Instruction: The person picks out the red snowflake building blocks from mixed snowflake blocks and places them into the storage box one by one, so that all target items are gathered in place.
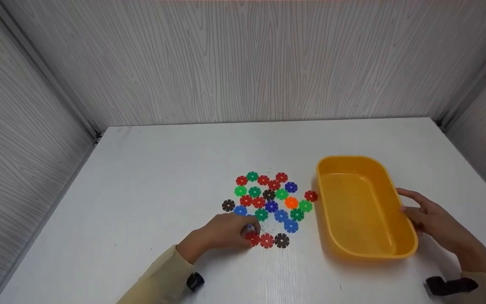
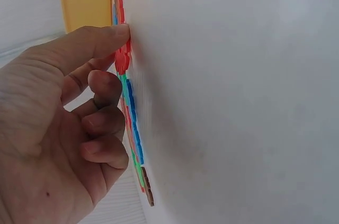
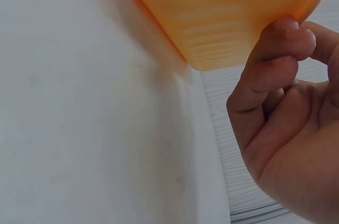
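Observation:
In the head view my left hand (image 1: 226,230) is at the near side of a cluster of flat, notched plastic snowflake discs. Its thumb and index finger pinch a red snowflake disc (image 2: 123,61) at the table surface, while the other fingers curl loosely. Right beside it lie another red disc (image 1: 267,241) and a black disc (image 1: 282,240). My right hand (image 1: 439,223) holds the right side of a yellow plastic bin (image 1: 407,242), thumb at the rim and fingers bent against the outer wall (image 3: 212,33).
More discs in green, blue, red and black, with one orange disc (image 1: 291,202), lie flat beyond my left hand. A dark red disc (image 1: 311,196) is right at the bin's left wall. Wood-grain panels (image 1: 226,63) enclose the white table (image 1: 163,169) at the back and sides.

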{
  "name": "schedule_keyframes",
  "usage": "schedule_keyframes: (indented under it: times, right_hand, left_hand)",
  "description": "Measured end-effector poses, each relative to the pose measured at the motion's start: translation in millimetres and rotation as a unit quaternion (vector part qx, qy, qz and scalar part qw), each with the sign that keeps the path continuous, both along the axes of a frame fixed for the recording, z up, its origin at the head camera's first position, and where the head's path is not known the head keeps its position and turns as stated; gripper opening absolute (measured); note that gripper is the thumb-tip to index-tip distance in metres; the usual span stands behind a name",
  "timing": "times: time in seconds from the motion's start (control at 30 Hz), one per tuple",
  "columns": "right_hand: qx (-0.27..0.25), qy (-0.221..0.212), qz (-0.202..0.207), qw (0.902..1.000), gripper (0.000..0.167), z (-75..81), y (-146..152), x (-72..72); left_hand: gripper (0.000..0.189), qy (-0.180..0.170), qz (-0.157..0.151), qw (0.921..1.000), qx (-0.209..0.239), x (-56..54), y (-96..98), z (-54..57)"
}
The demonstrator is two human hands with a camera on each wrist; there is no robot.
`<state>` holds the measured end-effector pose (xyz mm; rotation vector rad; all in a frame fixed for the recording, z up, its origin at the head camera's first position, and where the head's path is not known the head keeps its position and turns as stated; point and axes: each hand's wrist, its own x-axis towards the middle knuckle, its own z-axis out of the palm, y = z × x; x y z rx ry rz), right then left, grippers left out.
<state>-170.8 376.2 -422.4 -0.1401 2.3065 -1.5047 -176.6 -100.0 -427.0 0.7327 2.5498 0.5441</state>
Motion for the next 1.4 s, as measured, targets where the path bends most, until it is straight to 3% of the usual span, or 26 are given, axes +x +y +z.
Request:
schedule_keyframes:
  times: [0.23, 0.43, 0.63, 0.77, 0.93, 1.1, 1.33, 1.4]
  right_hand:
    - [0.001, 0.005, 0.0, 1.0, 0.055, -0.4, -0.4, 0.0]
    - [-0.006, 0.016, 0.008, 0.9998, 0.054, -1.0, -0.2, 0.9]
    - [-0.004, 0.004, 0.0, 1.0, 0.055, -2.8, 0.1, 0.3]
    - [-0.004, 0.007, -0.001, 1.0, 0.055, -2.8, 0.6, 0.5]
    - [-0.001, 0.02, 0.003, 0.9998, 0.053, -1.0, -0.1, 1.7]
    - [0.005, 0.013, -0.002, 0.9999, 0.055, 0.0, -1.9, 2.6]
    - [-0.003, 0.013, -0.002, 0.9999, 0.055, -1.4, -0.3, 2.7]
    - [-0.005, 0.015, -0.003, 0.9999, 0.055, -1.8, 0.5, 3.0]
  left_hand:
    - [0.029, 0.056, -0.019, 0.9982, 0.001, 2.4, -0.1, -0.3]
    - [0.028, 0.059, -0.024, 0.9979, -0.001, 3.6, -0.5, -0.6]
    - [0.028, 0.0, 0.009, 0.9997, 0.022, 3.3, -3.1, -1.0]
    - [0.029, -0.055, 0.04, 0.9958, 0.061, 0.9, -5.9, -2.8]
    - [0.028, -0.119, 0.06, 0.9807, 0.143, -0.8, -10.1, -3.1]
    - [0.026, -0.145, 0.056, 0.9616, 0.226, -1.2, -10.8, -2.1]
    - [0.03, -0.187, 0.057, 0.9251, 0.325, -6.6, 0.8, 9.6]
    - [0.032, -0.192, 0.061, 0.9182, 0.341, -8.9, 6.6, 14.7]
